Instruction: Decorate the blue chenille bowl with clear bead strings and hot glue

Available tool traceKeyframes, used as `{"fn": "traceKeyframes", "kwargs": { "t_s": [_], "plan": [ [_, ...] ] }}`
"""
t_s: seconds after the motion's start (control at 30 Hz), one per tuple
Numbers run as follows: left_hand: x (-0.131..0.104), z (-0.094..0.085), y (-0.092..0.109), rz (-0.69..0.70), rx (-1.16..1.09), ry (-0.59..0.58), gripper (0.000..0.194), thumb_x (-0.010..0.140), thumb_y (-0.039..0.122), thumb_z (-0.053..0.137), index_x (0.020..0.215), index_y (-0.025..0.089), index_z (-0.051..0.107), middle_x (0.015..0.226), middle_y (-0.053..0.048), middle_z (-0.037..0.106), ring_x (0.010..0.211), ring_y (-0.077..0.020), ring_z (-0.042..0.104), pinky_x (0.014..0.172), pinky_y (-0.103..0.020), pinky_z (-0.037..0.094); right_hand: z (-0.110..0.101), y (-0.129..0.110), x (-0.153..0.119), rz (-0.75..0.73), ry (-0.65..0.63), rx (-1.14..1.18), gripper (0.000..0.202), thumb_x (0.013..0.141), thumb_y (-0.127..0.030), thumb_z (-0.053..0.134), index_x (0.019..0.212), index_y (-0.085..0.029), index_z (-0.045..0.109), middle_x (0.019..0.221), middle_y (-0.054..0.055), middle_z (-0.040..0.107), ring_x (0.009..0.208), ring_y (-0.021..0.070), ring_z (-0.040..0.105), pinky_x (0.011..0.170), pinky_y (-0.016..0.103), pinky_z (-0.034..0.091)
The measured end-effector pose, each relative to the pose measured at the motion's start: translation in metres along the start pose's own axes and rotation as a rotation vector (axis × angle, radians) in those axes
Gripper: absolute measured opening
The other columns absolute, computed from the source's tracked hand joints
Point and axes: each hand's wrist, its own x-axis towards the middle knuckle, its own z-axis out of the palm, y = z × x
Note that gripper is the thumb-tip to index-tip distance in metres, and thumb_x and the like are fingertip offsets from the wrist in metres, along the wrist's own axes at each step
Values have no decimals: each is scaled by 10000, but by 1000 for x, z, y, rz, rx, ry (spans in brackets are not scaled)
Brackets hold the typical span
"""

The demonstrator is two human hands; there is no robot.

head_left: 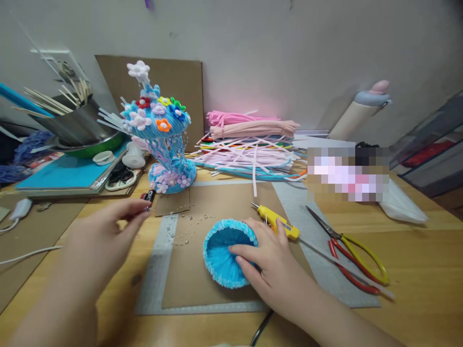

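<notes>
My right hand (265, 258) grips the rim of a bright blue fuzzy bowl-shaped piece (219, 262), apparently of pipe cleaners. Its hollow faces me, with fingertips inside and other fingers over the edge. My left hand (119, 226) is closed in a pinch at the left; what lies between the fingertips is too small to make out. Right by those fingertips is a small black and red object (148, 195) with lettering. Clear beads (186, 230) lie scattered between the hands on a cardboard sheet (188, 284). A yellow glue gun (278, 221) lies beyond my right hand.
A jellyfish-like pipe-cleaner ornament with flowers (159, 120) stands at the back left. Pipe-cleaner bundles (249, 144) lie along the wall. Scissors with red and yellow handles (343, 241) rest on the right of the grey cutting mat (152, 284). A metal pot (68, 120) holds sticks.
</notes>
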Motion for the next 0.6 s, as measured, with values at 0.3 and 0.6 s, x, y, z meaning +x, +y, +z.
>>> {"fn": "traceKeyframes", "kwargs": {
  "t_s": [0.3,0.6],
  "plan": [
    [8,61,34,225,-137,-253,259,813,405,495,858,237,687,805,-2,725,734,-183,643,648,-256,446,-2,9,-4,-28,159,92,274,921,-301,435,1156,-315,576,1359,86,439,1304,257,372,1080,628,58],
    [74,8,-15,-53,-26,138,426,842,412,431,1103,111,581,1016,-74,646,848,-214,588,718,-284,431,-1,15,-12,-60,410,266,247,886,-204,474,1093,-280,585,1304,80,445,1258,270,416,1049,535,306]
  ]
}}
